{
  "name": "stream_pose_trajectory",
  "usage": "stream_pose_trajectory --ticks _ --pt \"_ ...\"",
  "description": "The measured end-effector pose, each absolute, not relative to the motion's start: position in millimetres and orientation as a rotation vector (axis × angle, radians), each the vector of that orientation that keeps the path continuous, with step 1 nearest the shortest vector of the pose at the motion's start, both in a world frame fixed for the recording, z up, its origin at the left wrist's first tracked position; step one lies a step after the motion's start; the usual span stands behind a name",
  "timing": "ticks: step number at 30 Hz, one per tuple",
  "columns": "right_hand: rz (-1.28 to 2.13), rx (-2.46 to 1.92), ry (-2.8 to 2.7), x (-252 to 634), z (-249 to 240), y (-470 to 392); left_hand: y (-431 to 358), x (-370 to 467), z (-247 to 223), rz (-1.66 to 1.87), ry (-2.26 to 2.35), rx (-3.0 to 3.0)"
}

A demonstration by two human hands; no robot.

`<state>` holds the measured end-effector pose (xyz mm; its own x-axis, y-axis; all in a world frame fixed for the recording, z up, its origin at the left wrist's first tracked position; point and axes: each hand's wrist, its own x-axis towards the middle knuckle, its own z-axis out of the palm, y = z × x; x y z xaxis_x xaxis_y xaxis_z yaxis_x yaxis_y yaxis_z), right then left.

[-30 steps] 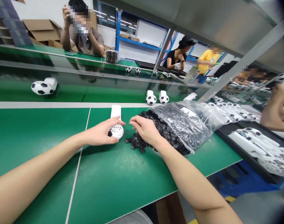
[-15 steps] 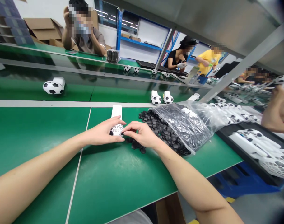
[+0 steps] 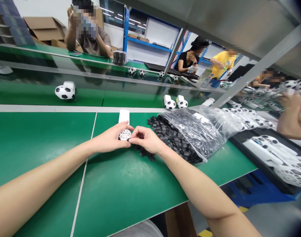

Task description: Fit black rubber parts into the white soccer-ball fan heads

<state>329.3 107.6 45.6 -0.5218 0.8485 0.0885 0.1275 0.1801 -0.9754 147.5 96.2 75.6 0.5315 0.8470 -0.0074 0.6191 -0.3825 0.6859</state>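
Note:
A white plastic housing with a soccer-ball-shaped end [image 3: 125,134] lies on the green table, its flat white part [image 3: 124,116] pointing away from me. My left hand [image 3: 113,136] grips the ball end, thumb on the near side and fingers on the far side. My right hand [image 3: 145,140] pinches at the ball's right side, thumb and forefinger together; a small black piece shows at the fingertips, partly hidden. Just right of that hand, many black pieces [image 3: 162,131] spill from a clear plastic bag [image 3: 195,128].
On the belt beyond the table ride finished-looking soccer-ball housings [image 3: 65,91], with two more [image 3: 169,102] near the bag. At right, a black tray [image 3: 254,154] holds several white housings. A co-worker's arms [image 3: 292,112] reach in there; other people sit across the belt. A slanted metal post [image 3: 239,80] stands behind the bag.
The housings on the near belt have shifted right, while those on the far belt have shifted slightly left. My hands stay at the ball end, with only small finger movement.

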Motion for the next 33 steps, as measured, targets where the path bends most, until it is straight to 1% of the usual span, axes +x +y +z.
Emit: stream_pose_trajectory --ticks 7,14,21,25,29,33 --pt "1.476 -0.907 -1.765 330 50 110 99 150 72 0.535 1.129 2.136" --pt "1.533 -0.968 -1.763 332 54 112 96 154 68 0.606 1.219 2.117" --pt "1.528 -1.009 -1.663 327 53 110 99 154 69 0.614 1.212 2.006" --pt "1.47 -0.997 -1.665 324 49 110 97 154 64 0.652 1.219 2.046" --pt "1.366 -1.043 -1.764 329 46 111 97 149 59 0.636 1.148 2.158" --pt "1.318 -1.173 -2.098 341 53 111 100 144 57 0.639 1.181 2.122"
